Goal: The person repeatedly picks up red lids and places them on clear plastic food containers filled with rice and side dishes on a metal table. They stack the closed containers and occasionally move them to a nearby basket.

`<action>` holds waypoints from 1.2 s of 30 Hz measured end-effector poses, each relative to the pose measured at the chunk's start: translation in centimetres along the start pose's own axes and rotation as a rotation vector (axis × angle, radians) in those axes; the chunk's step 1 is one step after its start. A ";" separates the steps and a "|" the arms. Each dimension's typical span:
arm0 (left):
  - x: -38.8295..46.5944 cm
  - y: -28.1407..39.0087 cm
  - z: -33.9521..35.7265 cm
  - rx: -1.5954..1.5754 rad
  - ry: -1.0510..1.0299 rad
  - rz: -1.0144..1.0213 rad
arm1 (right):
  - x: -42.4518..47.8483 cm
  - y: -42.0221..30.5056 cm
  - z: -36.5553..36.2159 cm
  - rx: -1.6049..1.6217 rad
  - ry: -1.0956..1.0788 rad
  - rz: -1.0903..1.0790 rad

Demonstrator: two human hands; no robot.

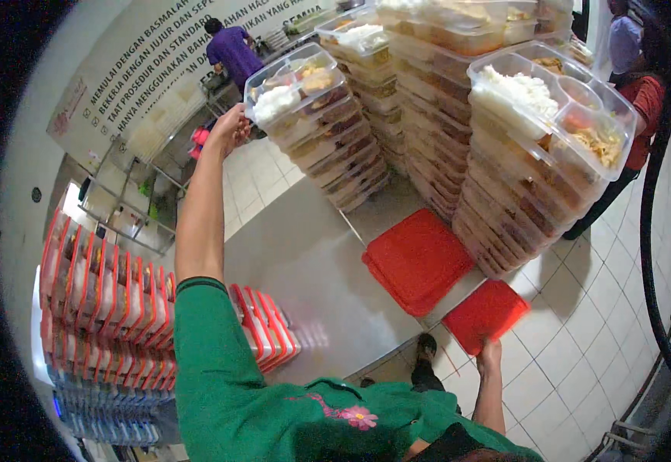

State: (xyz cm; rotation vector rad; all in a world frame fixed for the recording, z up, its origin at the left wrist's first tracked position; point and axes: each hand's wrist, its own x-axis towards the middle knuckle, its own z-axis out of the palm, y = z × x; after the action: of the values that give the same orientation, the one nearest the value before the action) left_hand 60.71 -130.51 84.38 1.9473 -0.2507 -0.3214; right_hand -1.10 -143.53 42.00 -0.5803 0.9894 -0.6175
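Note:
My left hand (232,128) is stretched out to the corner of the top clear plastic meal container (280,104) on the left stack. Its fingers are curled at the rim, and white rice and other food show in the compartments. Low on the right, my right hand (489,353) grips a red plastic lid (485,316) by its near edge. Beside that lid, more red lids (419,260) lie in a pile on the steel table (306,254). Another tall stack, topped by an uncovered meal container (549,110), rises just behind the lids.
More stacked containers (433,104) stand at the back. Red-lidded containers (104,289) are piled at the left, with several more (266,329) near my left arm. A person in purple (234,55) works beyond; another in red (644,115) stands right. A black hose (650,231) hangs at right.

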 end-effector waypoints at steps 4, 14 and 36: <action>0.1 2.6 2.8 0.243 -0.189 0.075 | 1.8 0.4 -1.0 -0.298 0.262 -0.185; -9.8 0.4 -6.6 0.056 -0.028 0.367 | 0.7 -1.6 2.5 -0.200 0.132 -0.122; -48.9 -29.6 -20.0 -0.390 0.444 -0.035 | -9.7 9.5 -2.4 -0.009 0.262 0.001</action>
State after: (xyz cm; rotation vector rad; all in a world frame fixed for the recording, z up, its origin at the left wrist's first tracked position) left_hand 22.25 -86.18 69.74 1.5865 0.1299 0.0451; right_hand -5.25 -130.53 40.00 -0.5151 1.2388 -0.7004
